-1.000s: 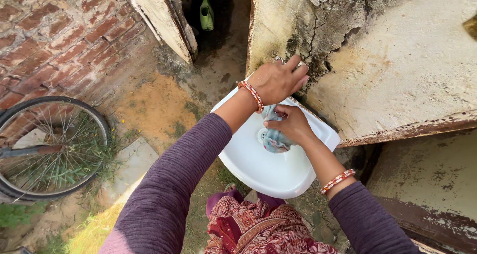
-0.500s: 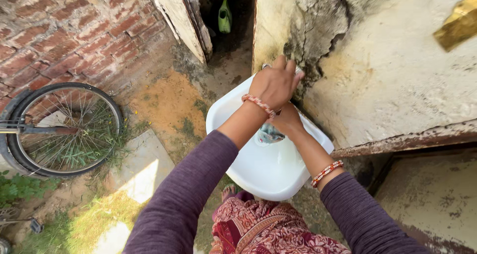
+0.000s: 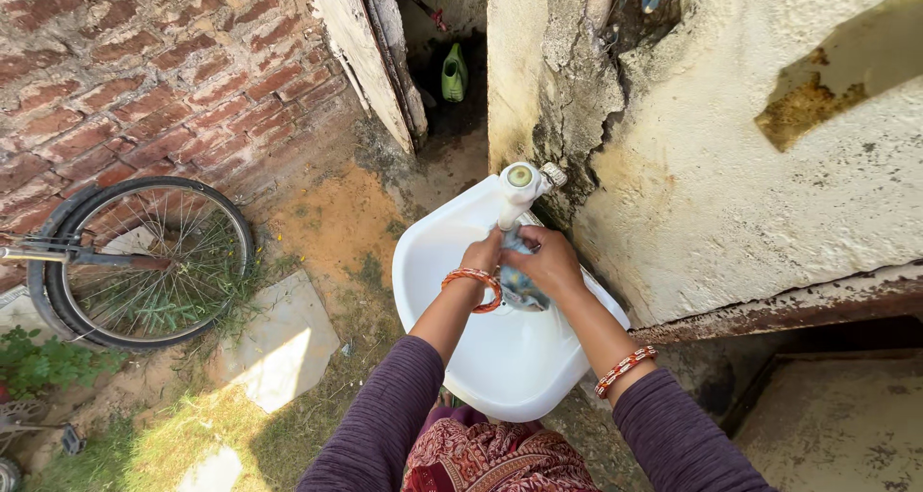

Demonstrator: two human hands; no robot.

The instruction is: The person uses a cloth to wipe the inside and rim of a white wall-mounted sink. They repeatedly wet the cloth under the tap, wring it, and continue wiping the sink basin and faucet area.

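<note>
Over the white basin (image 3: 452, 261), just below the white tap (image 3: 519, 189), both hands meet around a small bluish wet thing (image 3: 519, 282), perhaps a cloth, though too bunched to tell. Left hand (image 3: 483, 254) touches its near side while right hand (image 3: 550, 261) is clamped on it. A bicycle wheel (image 3: 144, 261) stands well apart by the brick wall (image 3: 144, 69)

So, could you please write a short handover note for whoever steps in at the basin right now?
Left hand: grip closed on the wet cloth, under the tap.
Right hand: also closed on the cloth, from the other side.
Things: the cloth is held over the white basin, just below the white tap on the cracked wall. Whether water is running cannot be told.
Done: cloth in both hands at the tap.
Left: cloth not yet set down.
</note>
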